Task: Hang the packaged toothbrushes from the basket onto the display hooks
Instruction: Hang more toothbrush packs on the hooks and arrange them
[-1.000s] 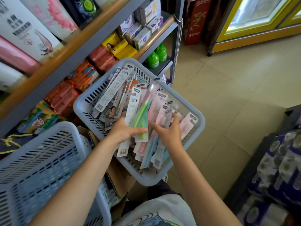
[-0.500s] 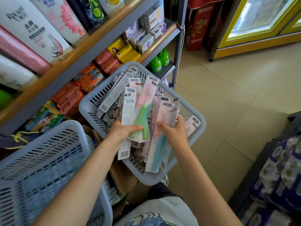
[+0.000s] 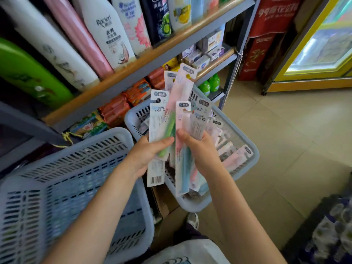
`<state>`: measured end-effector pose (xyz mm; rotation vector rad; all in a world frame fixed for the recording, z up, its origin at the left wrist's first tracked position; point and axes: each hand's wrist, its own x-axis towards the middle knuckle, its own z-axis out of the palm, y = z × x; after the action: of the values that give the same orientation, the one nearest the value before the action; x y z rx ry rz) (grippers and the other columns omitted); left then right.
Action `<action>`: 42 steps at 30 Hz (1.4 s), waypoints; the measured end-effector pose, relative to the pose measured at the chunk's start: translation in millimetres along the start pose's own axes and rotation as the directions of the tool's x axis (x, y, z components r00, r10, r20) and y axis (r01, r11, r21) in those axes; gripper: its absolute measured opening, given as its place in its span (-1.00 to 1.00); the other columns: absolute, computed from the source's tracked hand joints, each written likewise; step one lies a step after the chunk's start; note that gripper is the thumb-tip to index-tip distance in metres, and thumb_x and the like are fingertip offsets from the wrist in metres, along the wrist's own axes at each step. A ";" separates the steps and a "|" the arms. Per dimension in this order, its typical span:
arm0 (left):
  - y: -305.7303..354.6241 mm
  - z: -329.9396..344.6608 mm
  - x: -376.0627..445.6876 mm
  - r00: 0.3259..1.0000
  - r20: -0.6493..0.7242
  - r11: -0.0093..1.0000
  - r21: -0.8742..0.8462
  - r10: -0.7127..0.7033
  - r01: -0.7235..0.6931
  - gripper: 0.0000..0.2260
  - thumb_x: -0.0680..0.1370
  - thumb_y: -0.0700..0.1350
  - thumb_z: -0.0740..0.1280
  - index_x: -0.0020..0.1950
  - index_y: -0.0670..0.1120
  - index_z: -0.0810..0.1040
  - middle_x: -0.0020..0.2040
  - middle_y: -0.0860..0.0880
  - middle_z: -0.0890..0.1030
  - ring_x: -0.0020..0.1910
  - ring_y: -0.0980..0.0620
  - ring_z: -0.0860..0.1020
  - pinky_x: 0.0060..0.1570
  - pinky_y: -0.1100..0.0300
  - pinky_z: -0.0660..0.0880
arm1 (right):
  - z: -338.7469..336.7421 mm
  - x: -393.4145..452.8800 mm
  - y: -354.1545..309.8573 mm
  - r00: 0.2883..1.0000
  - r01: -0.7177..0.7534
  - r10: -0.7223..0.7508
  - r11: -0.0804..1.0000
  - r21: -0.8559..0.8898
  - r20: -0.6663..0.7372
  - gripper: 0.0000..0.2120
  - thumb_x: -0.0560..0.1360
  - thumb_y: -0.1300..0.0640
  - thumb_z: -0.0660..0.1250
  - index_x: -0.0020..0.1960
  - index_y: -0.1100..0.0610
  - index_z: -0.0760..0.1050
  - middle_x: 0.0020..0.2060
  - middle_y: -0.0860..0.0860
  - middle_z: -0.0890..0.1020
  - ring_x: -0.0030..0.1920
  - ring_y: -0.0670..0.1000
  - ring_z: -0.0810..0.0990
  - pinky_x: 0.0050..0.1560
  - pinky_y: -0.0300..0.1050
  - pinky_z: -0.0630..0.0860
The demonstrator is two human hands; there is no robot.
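Observation:
A grey plastic basket holds several packaged toothbrushes lying loose in it. My left hand grips a fan of packs above the basket, among them a white pack with a green brush and a tall pink pack. My right hand grips more packs beside it, a pink one with a blue-handled brush and a grey-headed one. The two bunches touch each other. No display hooks are in view.
A second grey basket stands at the lower left, close under my left arm. The shelf rack with shampoo bottles, soap packs and green bottles rises behind. Tiled floor lies to the right, with a yellow-framed cooler beyond.
Both hands have lifted their bunches of packs up out of the basket and drawn them together. The view has tilted up toward the shelves.

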<state>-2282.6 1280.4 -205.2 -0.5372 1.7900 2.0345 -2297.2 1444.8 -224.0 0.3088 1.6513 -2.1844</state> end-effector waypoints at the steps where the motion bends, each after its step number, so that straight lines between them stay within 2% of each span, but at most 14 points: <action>1: 2.5 -5.0 -9.1 1.000 -0.021 1.000 -0.025 0.005 -0.006 -0.61 0.35 -0.09 0.50 0.18 -0.06 0.64 0.09 -0.13 0.72 0.11 -0.15 0.68 0.19 -0.09 0.57 | 9.0 -5.3 -1.4 1.000 0.009 -0.009 1.000 -0.019 0.006 -0.72 0.51 0.13 0.47 0.20 0.12 0.58 -0.01 0.03 0.75 0.00 0.06 0.73 0.07 0.05 0.67; 5: 8.0 -37.1 -52.6 0.993 -0.090 0.994 -0.076 0.075 -0.082 -0.72 0.47 -0.24 0.45 0.18 -0.09 0.62 0.01 -0.14 0.74 0.01 -0.17 0.70 0.04 -0.07 0.63 | 51.1 -34.5 -10.1 0.995 0.098 -0.095 0.991 -0.093 0.037 -0.76 0.48 0.11 0.50 0.13 0.04 0.58 0.00 0.01 0.75 0.02 0.07 0.73 0.16 0.17 0.63; 8: 6.1 -74.5 -93.7 0.979 -0.159 0.981 -0.123 0.128 -0.149 -0.72 0.52 -0.36 0.38 0.16 -0.10 0.62 -0.03 -0.10 0.74 -0.04 -0.16 0.69 0.00 -0.06 0.63 | 94.9 -64.3 -9.1 0.985 0.158 -0.150 0.981 -0.109 0.085 -0.68 0.47 0.14 0.51 0.20 0.11 0.57 0.02 0.04 0.74 0.04 0.08 0.72 0.17 0.16 0.62; 12: -5.5 -138.9 -168.3 0.958 -0.227 0.946 -0.233 0.174 -0.226 -0.56 0.39 -0.17 0.47 0.28 -0.12 0.59 0.11 -0.17 0.71 0.08 -0.19 0.68 0.02 -0.07 0.65 | 173.1 -114.4 8.6 0.957 0.217 -0.181 0.965 -0.145 0.226 -0.64 0.47 0.20 0.49 0.23 0.08 0.53 0.07 0.04 0.73 0.08 0.08 0.71 0.15 0.10 0.64; 15: -21.8 -196.6 -234.8 0.936 -0.292 0.922 -0.270 0.196 -0.277 -0.63 0.38 -0.04 0.46 0.18 -0.04 0.63 0.07 -0.11 0.73 0.02 -0.08 0.72 -0.03 0.02 0.66 | 240.1 -157.6 33.5 0.926 0.219 -0.138 0.955 -0.201 0.352 -0.58 0.42 0.12 0.50 0.26 0.09 0.53 0.08 0.04 0.73 0.09 0.08 0.71 0.15 0.11 0.64; 18: -45.3 -258.8 -297.1 0.920 -0.343 0.910 -0.290 0.189 -0.296 -0.80 0.50 -0.22 0.42 0.11 -0.06 0.63 -0.04 -0.09 0.75 -0.10 -0.04 0.73 -0.13 0.06 0.67 | 306.2 -196.6 60.3 0.888 0.240 -0.098 0.932 -0.272 0.449 -0.67 0.49 0.20 0.48 0.23 0.13 0.56 0.05 0.07 0.73 0.06 0.10 0.72 0.14 0.13 0.64; 21: -68.9 -311.7 -353.4 0.901 -0.407 0.888 -0.345 0.150 -0.304 -0.76 0.55 -0.34 0.35 0.15 -0.11 0.65 -0.01 -0.17 0.73 -0.07 -0.13 0.71 -0.02 -0.08 0.64 | 367.9 -232.0 88.1 0.836 0.258 -0.039 0.908 -0.330 0.547 -0.75 0.49 0.23 0.49 0.14 0.10 0.59 -0.01 0.04 0.75 0.01 0.09 0.73 0.08 0.07 0.65; 23: -80.7 -338.4 -385.5 0.885 -0.444 0.850 -0.403 0.143 -0.340 -0.76 0.53 -0.27 0.38 0.17 -0.11 0.66 0.04 -0.20 0.72 -0.01 -0.16 0.70 0.06 -0.11 0.62 | 402.5 -253.1 106.4 0.832 0.212 0.017 0.914 -0.346 0.555 -0.76 0.47 0.21 0.52 0.09 0.04 0.59 -0.06 -0.02 0.76 -0.04 0.05 0.74 0.05 0.07 0.66; 26: -91.2 -370.6 -420.2 0.853 -0.501 0.798 -0.450 0.146 -0.401 -0.60 0.40 -0.15 0.46 0.24 -0.13 0.64 0.10 -0.21 0.70 0.05 -0.20 0.68 0.08 -0.14 0.61 | 444.4 -275.8 125.3 0.810 0.204 0.065 0.901 -0.383 0.583 -0.77 0.47 0.20 0.52 0.09 0.09 0.61 -0.06 0.01 0.76 -0.05 0.05 0.75 0.03 0.02 0.67; 29: -92.9 -395.9 -441.9 0.797 -0.579 0.787 -0.405 0.173 -0.466 -0.55 0.29 -0.15 0.51 0.19 -0.12 0.65 0.01 -0.15 0.73 -0.05 -0.11 0.71 0.02 -0.08 0.62 | 477.0 -288.0 133.2 0.780 0.240 0.082 0.876 -0.418 0.621 -0.76 0.46 0.15 0.52 0.11 0.15 0.63 -0.07 0.01 0.76 -0.07 0.01 0.75 -0.08 -0.16 0.68; 33: -86.1 -415.0 -453.2 0.767 -0.601 0.814 -0.317 0.224 -0.487 -0.48 0.28 -0.22 0.55 0.24 -0.14 0.63 0.08 -0.17 0.72 0.04 -0.15 0.70 0.08 -0.09 0.62 | 513.6 -288.7 128.4 0.767 0.281 0.040 0.876 -0.391 0.641 -0.75 0.45 0.03 0.53 0.09 0.05 0.65 -0.08 -0.07 0.76 -0.07 -0.08 0.74 -0.05 -0.19 0.65; 35: -78.5 -419.2 -448.5 0.753 -0.610 0.843 -0.248 0.246 -0.477 -0.45 0.26 -0.24 0.64 0.23 -0.11 0.65 0.10 -0.16 0.72 0.09 -0.16 0.69 0.19 -0.14 0.58 | 531.7 -282.8 120.3 0.772 0.274 0.009 0.898 -0.345 0.635 -0.83 0.46 0.02 0.53 0.03 -0.02 0.64 -0.11 -0.11 0.76 -0.12 -0.14 0.73 -0.16 -0.28 0.61; 39: -50.3 -430.7 -435.7 0.639 -0.744 0.822 -0.229 0.198 -0.521 -0.56 0.31 -0.24 0.64 0.16 -0.10 0.68 0.01 -0.13 0.74 0.01 -0.17 0.71 0.12 -0.22 0.60 | 564.8 -265.1 99.7 0.742 0.330 -0.038 0.890 -0.315 0.669 -0.86 0.51 -0.03 0.48 0.04 -0.05 0.62 -0.10 -0.16 0.72 -0.08 -0.17 0.71 -0.22 -0.39 0.58; 42: -21.5 -454.0 -432.5 0.520 -0.838 0.770 -0.219 0.167 -0.599 -0.72 0.40 -0.26 0.58 0.06 -0.07 0.69 -0.09 -0.07 0.75 -0.10 -0.09 0.73 0.02 -0.10 0.64 | 584.5 -243.6 85.5 0.672 0.352 0.009 0.876 -0.331 0.741 -0.93 0.58 -0.02 0.40 0.06 -0.10 0.57 -0.07 -0.22 0.69 -0.14 -0.29 0.67 -0.22 -0.41 0.53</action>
<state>-1884.7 819.7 -53.5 -1.5126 1.9268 2.9283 -2009.0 906.4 -36.0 -0.8022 1.6427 -1.5926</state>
